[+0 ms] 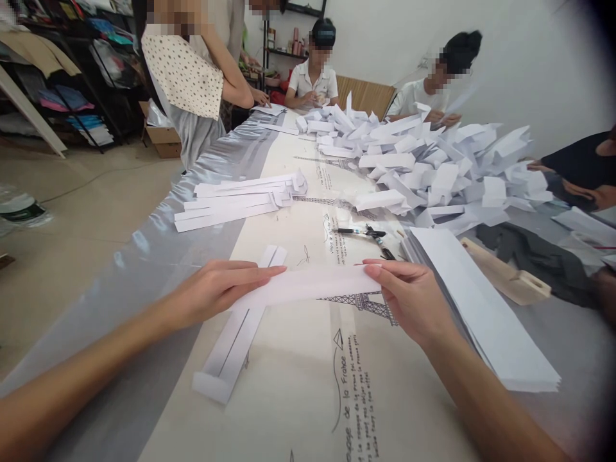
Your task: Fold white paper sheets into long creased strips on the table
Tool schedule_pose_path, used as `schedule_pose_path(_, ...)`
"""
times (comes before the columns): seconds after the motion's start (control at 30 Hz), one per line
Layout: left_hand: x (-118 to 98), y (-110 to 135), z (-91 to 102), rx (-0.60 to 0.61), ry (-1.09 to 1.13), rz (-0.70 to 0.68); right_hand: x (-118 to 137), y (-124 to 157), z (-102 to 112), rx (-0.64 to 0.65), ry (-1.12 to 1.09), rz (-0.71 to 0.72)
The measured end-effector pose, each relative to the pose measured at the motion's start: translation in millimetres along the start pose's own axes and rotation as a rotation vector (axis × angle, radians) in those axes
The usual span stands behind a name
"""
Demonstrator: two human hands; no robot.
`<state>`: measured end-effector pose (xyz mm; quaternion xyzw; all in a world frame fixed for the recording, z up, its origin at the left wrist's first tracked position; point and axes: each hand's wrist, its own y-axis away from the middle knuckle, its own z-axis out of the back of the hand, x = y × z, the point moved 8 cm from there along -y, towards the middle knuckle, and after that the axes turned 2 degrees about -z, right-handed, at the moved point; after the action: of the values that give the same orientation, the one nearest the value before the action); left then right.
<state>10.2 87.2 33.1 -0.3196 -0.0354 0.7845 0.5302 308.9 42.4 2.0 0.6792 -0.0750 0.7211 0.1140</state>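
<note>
Between my two hands a white paper strip [317, 282] is stretched sideways above the table. My left hand [216, 289] grips its left end, fingers pressed together along the paper. The right end is pinched between thumb and fingers of my right hand [409, 292]. Under the strip, a folded white paper piece [235, 346] with a dark slit line lies slantwise on the tablecloth. Close to my right hand rests a stack of long white paper sheets [481, 308]. Two black pens [360, 232] lie crossed beyond the strip.
Several folded paper strips [235, 199] lie together on the table's left. A large heap of folded white papers [423, 160] covers the far right. Beside the sheet stack lie a wooden piece [505, 273] and dark cloth [534, 256]. Other people are around the table; shelves stand behind.
</note>
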Motion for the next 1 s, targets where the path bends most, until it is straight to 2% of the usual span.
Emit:
schedule_pose_path(0.27, 2.8, 1.1, 0.6, 0.013, 0.026, -0.016, 3.4, -0.5, 1.0, 0.025, 0.106, 0.020)
schedule_pose_path(0.43, 3.0, 1.3, 1.4, 0.014, 0.038, -0.015, 0.4, -1.2, -1.5, 0.048, 0.062, 0.006)
schedule_pose_path(0.6, 1.7, 0.0, 0.0, 0.037, 0.044, -0.008, -0.8, -3.0, -1.9, 0.023, -0.011, 0.016)
schedule_pose_path(0.83, 3.3, -0.8, 1.7, 0.074, 0.003, -0.001, -0.3, -4.9, 1.7, -0.001, 0.086, 0.018)
schedule_pose_path(0.93, -0.8, -2.9, 9.4, 0.049, -0.148, -0.072, 8.9, -3.7, -0.9, 0.028, 0.180, 0.095)
schedule_pose_path(1.0, -7.5, -3.6, 15.9, 0.001, -0.297, -0.165, 21.6, -1.3, -5.5, 0.075, 0.272, 0.238)
